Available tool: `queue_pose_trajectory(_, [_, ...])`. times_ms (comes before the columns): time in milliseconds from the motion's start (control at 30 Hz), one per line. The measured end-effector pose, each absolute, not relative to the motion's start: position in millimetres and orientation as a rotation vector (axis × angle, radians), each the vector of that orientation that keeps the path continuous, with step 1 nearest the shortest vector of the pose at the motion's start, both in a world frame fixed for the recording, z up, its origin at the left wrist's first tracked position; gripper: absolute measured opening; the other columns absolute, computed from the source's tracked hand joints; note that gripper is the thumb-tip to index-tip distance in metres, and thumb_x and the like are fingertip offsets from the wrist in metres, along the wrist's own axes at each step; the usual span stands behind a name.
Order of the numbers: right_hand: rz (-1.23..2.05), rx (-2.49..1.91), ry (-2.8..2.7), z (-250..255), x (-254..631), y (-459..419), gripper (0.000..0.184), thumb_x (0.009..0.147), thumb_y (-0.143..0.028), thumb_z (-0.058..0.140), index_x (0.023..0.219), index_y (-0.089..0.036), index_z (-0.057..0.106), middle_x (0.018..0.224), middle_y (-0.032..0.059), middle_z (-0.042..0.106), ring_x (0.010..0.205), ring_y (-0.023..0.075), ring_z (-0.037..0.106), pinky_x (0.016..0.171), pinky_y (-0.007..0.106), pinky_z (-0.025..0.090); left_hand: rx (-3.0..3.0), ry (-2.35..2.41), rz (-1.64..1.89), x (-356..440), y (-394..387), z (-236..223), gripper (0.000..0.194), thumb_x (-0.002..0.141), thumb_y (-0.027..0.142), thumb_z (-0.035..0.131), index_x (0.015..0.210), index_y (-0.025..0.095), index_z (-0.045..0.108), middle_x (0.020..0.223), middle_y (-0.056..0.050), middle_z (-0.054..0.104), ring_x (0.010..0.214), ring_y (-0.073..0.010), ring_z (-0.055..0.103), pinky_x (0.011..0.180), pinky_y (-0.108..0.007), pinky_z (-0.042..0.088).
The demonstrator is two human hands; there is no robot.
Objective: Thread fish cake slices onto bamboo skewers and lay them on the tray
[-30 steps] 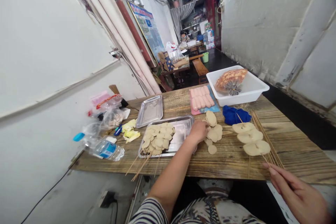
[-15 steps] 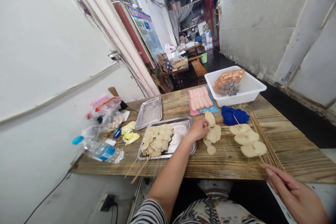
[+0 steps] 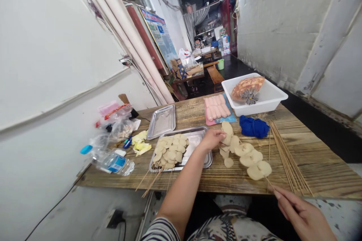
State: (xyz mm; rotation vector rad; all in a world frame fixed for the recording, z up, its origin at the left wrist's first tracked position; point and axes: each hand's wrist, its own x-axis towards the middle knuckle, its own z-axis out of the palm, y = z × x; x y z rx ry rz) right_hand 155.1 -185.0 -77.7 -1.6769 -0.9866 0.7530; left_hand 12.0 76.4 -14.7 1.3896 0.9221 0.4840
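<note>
My right hand [image 3: 304,211] is closed on the lower end of a thin wooden skewer [image 3: 269,183]. Several pale, flat round slices [image 3: 251,158], like potato slices, are threaded on it in overlapping groups, and its tip points toward the middle of the table. My left hand [image 3: 212,139] is at a small loose pile of the same slices, its fingers pinched at the edge of an upper slice [image 3: 227,128]. One small slice [image 3: 229,162] lies at the near end of the pile. Left of my forearm, a metal tray [image 3: 195,144] holds a heap of skewered slices [image 3: 170,150].
Bare skewers [image 3: 290,162] lie at the right beside a blue cloth [image 3: 253,126]. Behind are a pack of pink sausages [image 3: 216,107] and a white tub [image 3: 268,99] with bagged skewers. A second metal tray [image 3: 161,120], plastic bags and a water bottle [image 3: 117,163] stand left.
My right hand has moved left, bringing the loaded skewer close to the loose pile. My left hand stays at the pile, and the upper slice has shifted slightly.
</note>
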Motion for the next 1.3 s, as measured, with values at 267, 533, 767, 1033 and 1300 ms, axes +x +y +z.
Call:
queue_pose_trajectory(267, [0.733, -1.696, -0.958, -75.5, 158.8, -187.7, 0.034, 0.071, -0.04, 0.059, 0.097, -0.021, 0.07, 0.096, 0.0066, 0.072, 0.086, 0.0212, 0.067, 0.071, 0.022, 0.054, 1.136, 0.842, 0.477, 15.4, 64.8, -3.7, 0.02, 0.065, 0.018, 0.065, 0.083, 0.01, 0.063, 0.07, -0.005, 0.062, 0.06, -0.0115, 0.058, 0.057, -0.026, 0.05])
queue_pose_trajectory(533, [0.732, -1.726, -1.012, -79.6, 161.0, -191.6, 0.035, 0.074, -0.042, 0.057, 0.1, -0.021, 0.068, 0.101, 0.0067, 0.07, 0.089, 0.0219, 0.066, 0.075, 0.025, 0.053, 1.129, 0.828, 0.567, 20.5, 59.8, -14.8, 0.028, 0.055, 0.012, 0.071, 0.08, 0.009, 0.059, 0.062, -0.002, 0.06, 0.047, -0.0073, 0.053, 0.045, -0.017, 0.043])
queue_pose_trajectory(767, [0.731, -1.722, -1.205, -75.6, 152.5, -191.4, 0.034, 0.075, -0.042, 0.056, 0.097, -0.02, 0.07, 0.088, 0.0063, 0.073, 0.084, 0.0215, 0.067, 0.078, 0.025, 0.051, 0.877, 0.883, 0.699, 17.2, 55.8, -10.7, 0.025, 0.06, 0.01, 0.069, 0.082, 0.01, 0.058, 0.074, -0.006, 0.063, 0.064, -0.0152, 0.062, 0.064, -0.032, 0.052])
queue_pose_trajectory(1033, [0.651, -1.734, -1.282, -67.5, 143.2, -184.5, 0.033, 0.077, -0.038, 0.052, 0.093, -0.018, 0.071, 0.088, 0.0068, 0.073, 0.083, 0.0202, 0.068, 0.078, 0.023, 0.051, 0.835, 0.873, 0.758, 15.0, 52.0, -6.4, 0.025, 0.061, 0.008, 0.067, 0.085, 0.01, 0.059, 0.075, -0.006, 0.064, 0.066, -0.0144, 0.062, 0.067, -0.03, 0.052])
queue_pose_trajectory(1300, [0.641, -1.736, -1.287, -63.9, 143.2, -182.9, 0.032, 0.076, -0.038, 0.053, 0.092, -0.018, 0.072, 0.089, 0.0077, 0.073, 0.08, 0.0205, 0.069, 0.075, 0.023, 0.052, 0.888, 0.828, 0.793, 15.5, 46.7, -2.6, 0.025, 0.058, 0.011, 0.071, 0.081, 0.01, 0.061, 0.071, -0.005, 0.064, 0.066, -0.014, 0.06, 0.072, -0.037, 0.052])
